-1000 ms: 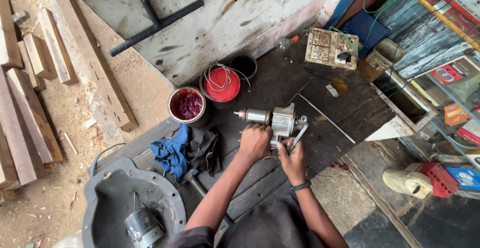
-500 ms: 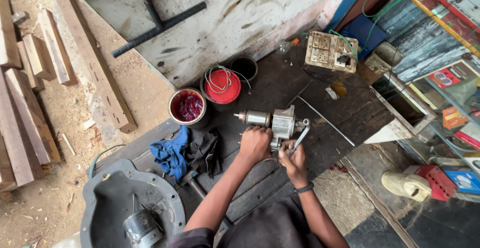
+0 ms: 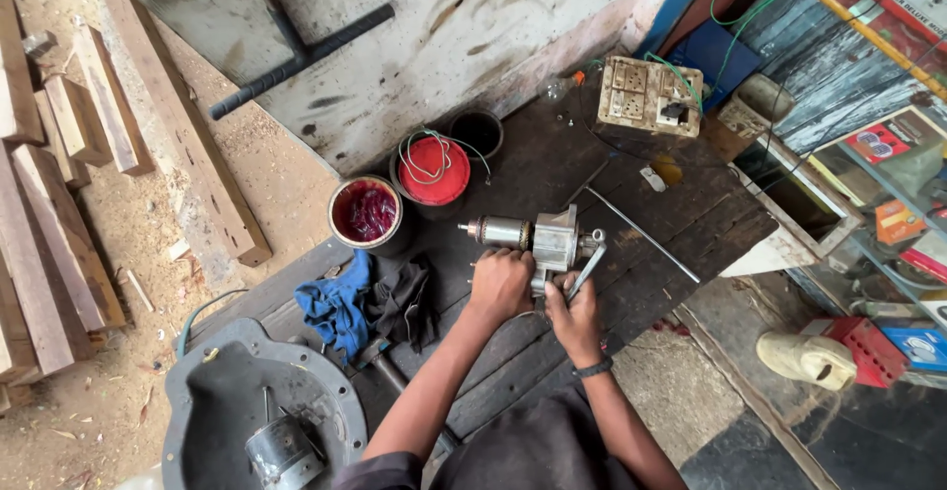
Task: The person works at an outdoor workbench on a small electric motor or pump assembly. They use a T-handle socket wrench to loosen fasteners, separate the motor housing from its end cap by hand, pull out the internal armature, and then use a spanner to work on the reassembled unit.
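The right hand (image 3: 575, 320) has slid closer under the starter motor (image 3: 541, 240).

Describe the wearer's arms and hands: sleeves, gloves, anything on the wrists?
Both arms are bare from above the elbow down; dark short sleeves show only at the bottom edge. No gloves on the left hand or the right hand. A dark band, a watch or bracelet, circles the right wrist; the left wrist is bare. No rings can be made out at this size.

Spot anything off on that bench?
Mostly workshop clutter. The open can of red liquid sits uncovered beside rags, close to both hands on the motor part. No spill or damage visible.
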